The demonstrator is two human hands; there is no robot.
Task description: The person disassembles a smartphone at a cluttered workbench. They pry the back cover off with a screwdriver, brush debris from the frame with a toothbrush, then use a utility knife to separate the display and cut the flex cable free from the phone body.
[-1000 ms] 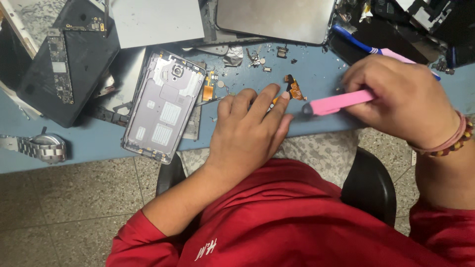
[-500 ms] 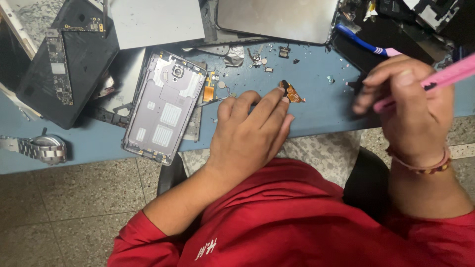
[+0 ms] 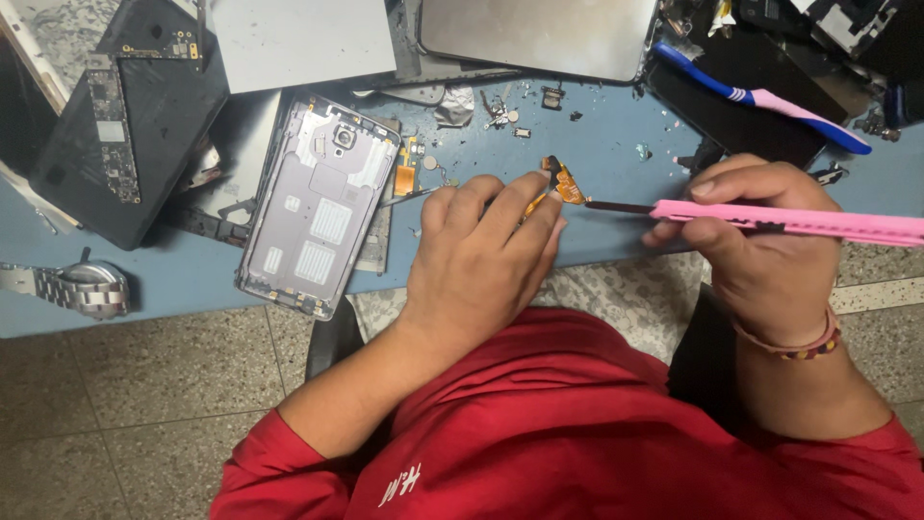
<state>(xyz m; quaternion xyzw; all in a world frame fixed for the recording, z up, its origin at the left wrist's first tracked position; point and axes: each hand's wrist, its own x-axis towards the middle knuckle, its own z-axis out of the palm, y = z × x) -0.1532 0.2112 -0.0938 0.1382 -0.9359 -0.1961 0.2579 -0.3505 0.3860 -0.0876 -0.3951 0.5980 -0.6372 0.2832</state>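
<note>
Pinching a small orange flex part [image 3: 561,181] against the blue desk [image 3: 616,144] at centre, the left hand [image 3: 481,260] has fingers closed on it, while at three o'clock the right hand [image 3: 760,241] grips a pink tool [image 3: 799,221], tip touching the part.

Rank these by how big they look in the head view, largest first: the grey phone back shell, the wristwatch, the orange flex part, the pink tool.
1. Grey phone back shell.
2. Pink tool, long but thin, and partly hidden by the right hand.
3. Wristwatch, cut off at the edge.
4. Orange flex part, at the left hand fingertips.
</note>
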